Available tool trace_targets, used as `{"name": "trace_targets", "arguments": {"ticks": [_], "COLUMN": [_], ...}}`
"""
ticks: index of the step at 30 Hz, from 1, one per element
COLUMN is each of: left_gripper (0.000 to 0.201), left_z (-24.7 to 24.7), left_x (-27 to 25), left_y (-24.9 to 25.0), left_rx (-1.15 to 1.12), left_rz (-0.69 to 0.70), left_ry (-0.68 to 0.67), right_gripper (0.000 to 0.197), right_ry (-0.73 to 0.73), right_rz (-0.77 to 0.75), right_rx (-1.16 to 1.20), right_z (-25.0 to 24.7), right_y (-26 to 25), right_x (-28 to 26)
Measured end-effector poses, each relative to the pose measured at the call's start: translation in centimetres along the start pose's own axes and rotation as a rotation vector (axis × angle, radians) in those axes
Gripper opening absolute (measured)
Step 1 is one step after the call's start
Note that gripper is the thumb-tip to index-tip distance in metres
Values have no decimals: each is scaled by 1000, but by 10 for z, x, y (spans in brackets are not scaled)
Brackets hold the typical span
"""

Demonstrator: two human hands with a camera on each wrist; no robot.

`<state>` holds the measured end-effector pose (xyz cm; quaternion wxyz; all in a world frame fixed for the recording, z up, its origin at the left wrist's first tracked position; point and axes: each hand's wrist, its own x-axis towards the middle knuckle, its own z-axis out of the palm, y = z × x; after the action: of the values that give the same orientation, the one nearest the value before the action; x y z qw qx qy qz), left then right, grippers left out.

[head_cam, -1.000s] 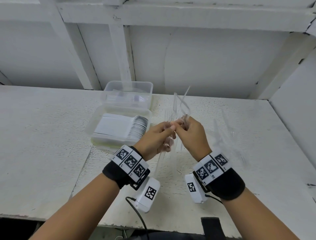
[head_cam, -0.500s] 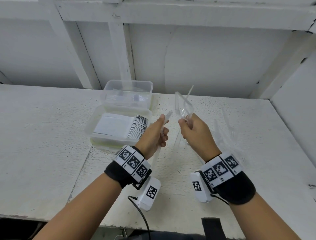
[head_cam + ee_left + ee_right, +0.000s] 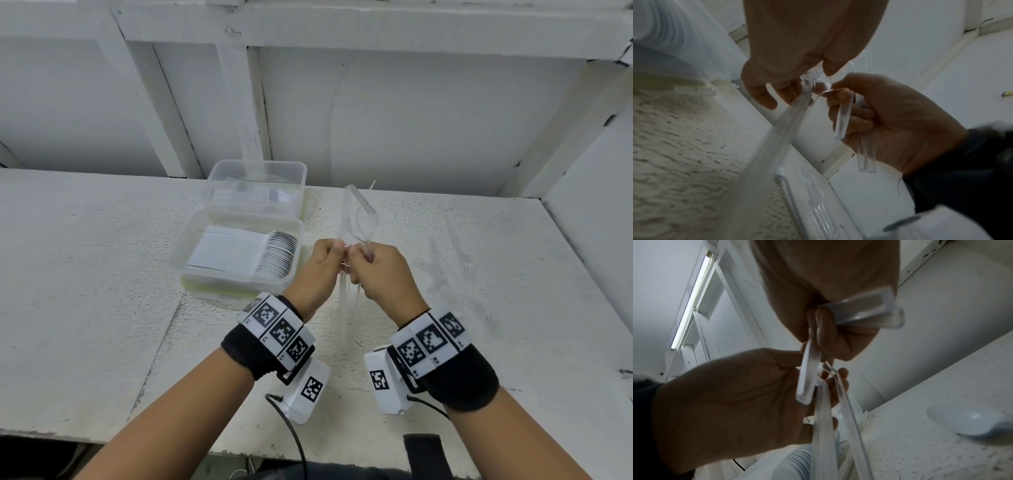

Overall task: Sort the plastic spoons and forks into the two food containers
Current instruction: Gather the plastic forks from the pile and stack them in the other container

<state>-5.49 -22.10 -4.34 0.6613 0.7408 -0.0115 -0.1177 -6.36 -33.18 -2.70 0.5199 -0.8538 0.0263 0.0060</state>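
Both hands meet above the middle of the table. My right hand grips a bundle of clear plastic cutlery, heads up; its handles cross the palm. My left hand pinches other clear pieces at their heads, right against the bundle, and their long handles hang down. Whether those pieces are spoons or forks I cannot tell. The near food container holds a packed row of white spoons. The far container behind it holds clear pieces.
Loose clear cutlery lies scattered on the white table right of my hands, and one spoon lies close by. A white wall with beams stands behind the containers. The table's front edge is near my forearms.
Half a second ago the hands were apart, each holding clear cutlery. The left hand has come back to the right hand's bundle, and both have sunk slightly.
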Motion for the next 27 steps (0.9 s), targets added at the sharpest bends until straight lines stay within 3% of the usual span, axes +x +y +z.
{"name": "trace_targets", "arguments": {"ticks": [4,10,14,17,20,24,27], "left_gripper": [31,32,27,20,21,22,24], "left_z": [-3,-5,-15,-20,-21,-17,-14], "left_x": [1,0,5,6,7,7,5], "left_y": [0,-1,3,6,5,4,4], "left_rx": [-163,-91,-299,-391,-473,-583,-600], "left_rz": [-30,-38,-150,-156,-163,-180,-184], "left_ry": [-32,4,17,20,-10,-60,-52], "right_gripper": [30,17,18,6,16,9,13], "right_ry": [-1,-19,-37,-47,11,113,223], "right_rz": [-1,7,79,12,-39,-107,-209], "right_rx": [9,53,183,162,136,89,-80], "right_z": [6,15,12,7,5,9,13], "right_y": [0,-3,-4,-1,4,7,11], "right_x": [-2,-3,-5,-6,-5,-7,-7]}}
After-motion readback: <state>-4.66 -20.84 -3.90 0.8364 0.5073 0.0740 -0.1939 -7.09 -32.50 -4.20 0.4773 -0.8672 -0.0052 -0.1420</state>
